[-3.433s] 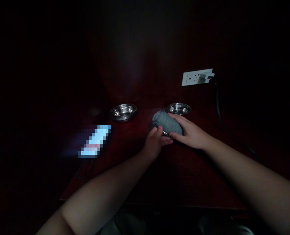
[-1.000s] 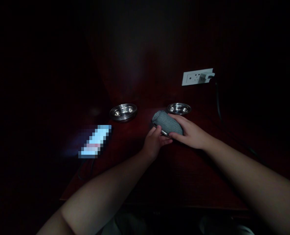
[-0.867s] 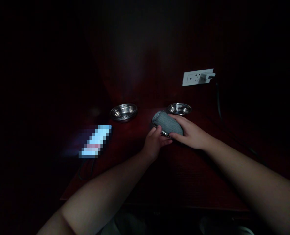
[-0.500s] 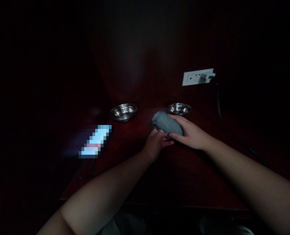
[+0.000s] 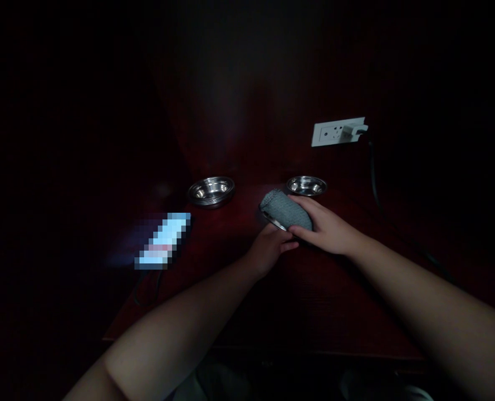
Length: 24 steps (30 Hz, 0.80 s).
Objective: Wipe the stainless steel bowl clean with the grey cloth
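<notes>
A grey-blue textured cloth [image 5: 289, 211] is in my right hand [image 5: 328, 227], its fingers curled over the far side and its thumb on the near side. Under the cloth's left edge shows the shiny rim of a small metal bowl [image 5: 274, 221]; the cloth covers most of it. My left hand [image 5: 267, 252] holds this bowl from below, with its thumb and some fingers hidden behind the bowl and cloth. Both hands meet above the dark red tabletop.
A stack of steel bowls [image 5: 211, 192] stands at the back left, and another steel bowl [image 5: 306, 185] behind my right hand. A lit phone [image 5: 163, 242] with a cable lies on the left. A wall socket [image 5: 338, 132] holds a plug, its black cord [image 5: 373, 175] running down right.
My left thumb has slipped away from the front of the bowl, so more of the metal rim shows under the cloth. The right hand and cloth have barely moved.
</notes>
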Tool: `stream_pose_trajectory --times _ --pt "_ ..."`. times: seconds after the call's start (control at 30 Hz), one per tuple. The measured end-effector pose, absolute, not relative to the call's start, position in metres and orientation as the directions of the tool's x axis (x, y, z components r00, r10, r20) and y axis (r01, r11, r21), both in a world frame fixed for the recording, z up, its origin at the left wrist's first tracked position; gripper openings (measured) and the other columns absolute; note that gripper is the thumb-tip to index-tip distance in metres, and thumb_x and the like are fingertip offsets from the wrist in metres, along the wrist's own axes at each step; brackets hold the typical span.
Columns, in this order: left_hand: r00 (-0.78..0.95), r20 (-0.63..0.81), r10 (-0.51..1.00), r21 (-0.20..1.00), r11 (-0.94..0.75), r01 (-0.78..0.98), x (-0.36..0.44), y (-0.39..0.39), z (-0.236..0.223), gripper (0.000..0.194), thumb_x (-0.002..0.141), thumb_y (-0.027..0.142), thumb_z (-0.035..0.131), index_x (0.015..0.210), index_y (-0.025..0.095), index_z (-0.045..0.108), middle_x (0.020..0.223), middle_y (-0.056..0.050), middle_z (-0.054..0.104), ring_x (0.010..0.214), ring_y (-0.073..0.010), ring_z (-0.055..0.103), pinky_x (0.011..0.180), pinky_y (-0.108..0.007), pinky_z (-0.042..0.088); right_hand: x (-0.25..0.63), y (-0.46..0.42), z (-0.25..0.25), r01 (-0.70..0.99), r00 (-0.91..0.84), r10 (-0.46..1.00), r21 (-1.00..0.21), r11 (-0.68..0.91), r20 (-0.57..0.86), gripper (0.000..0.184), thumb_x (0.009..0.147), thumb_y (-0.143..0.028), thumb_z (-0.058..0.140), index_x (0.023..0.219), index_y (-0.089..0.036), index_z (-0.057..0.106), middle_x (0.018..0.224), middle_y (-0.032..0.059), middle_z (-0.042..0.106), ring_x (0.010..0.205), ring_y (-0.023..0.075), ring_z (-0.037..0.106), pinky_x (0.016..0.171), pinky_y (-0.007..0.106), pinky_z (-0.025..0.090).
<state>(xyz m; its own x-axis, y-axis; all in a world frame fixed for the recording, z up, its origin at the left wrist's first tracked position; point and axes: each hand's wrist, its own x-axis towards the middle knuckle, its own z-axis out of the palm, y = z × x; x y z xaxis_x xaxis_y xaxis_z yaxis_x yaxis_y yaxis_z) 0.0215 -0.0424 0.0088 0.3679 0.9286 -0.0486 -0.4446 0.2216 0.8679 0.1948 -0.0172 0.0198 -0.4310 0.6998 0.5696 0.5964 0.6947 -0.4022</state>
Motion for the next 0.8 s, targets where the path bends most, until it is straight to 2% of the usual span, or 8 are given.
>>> stream_pose_trajectory --times 0.2,0.5,0.8 --pt "0.373 -0.071 0.925 0.871 0.24 -0.428 0.0216 -0.0427 0.009 0.025 0.071 0.011 0.059 0.095 0.016 0.063 0.103 -0.007 0.067 0.088 -0.0165 0.064 0.085 -0.034 0.05 0.1948 -0.0161 0.0188 0.583 -0.438 0.689 -0.401 0.707 0.578 0.066 0.084 -0.047 0.061 0.142 -0.022 0.041 0.142 0.0152 0.051 0.13 0.035 0.049 0.108 0.059 0.04" --pt "0.309 -0.163 0.937 0.854 0.291 -0.431 0.0234 -0.0395 0.0139 0.02 0.071 0.006 0.051 0.088 0.015 0.057 0.082 -0.005 0.065 0.07 -0.015 0.064 0.076 -0.034 0.053 0.1961 -0.0167 0.0198 0.597 -0.451 0.689 -0.382 0.705 0.568 0.066 0.084 -0.047 0.061 0.141 -0.019 0.042 0.14 0.0173 0.052 0.13 0.0342 0.05 0.109 0.058 0.04" --pt "0.258 -0.187 0.948 0.856 0.286 -0.431 0.0228 -0.038 0.0163 0.012 0.073 0.008 0.048 0.083 0.014 0.052 0.08 -0.005 0.063 0.066 -0.0144 0.064 0.071 -0.033 0.054 0.1955 -0.0163 0.0201 0.607 -0.45 0.699 -0.384 0.696 0.556 0.068 0.081 -0.046 0.064 0.14 -0.02 0.042 0.142 0.0173 0.05 0.131 0.0349 0.049 0.109 0.058 0.039"
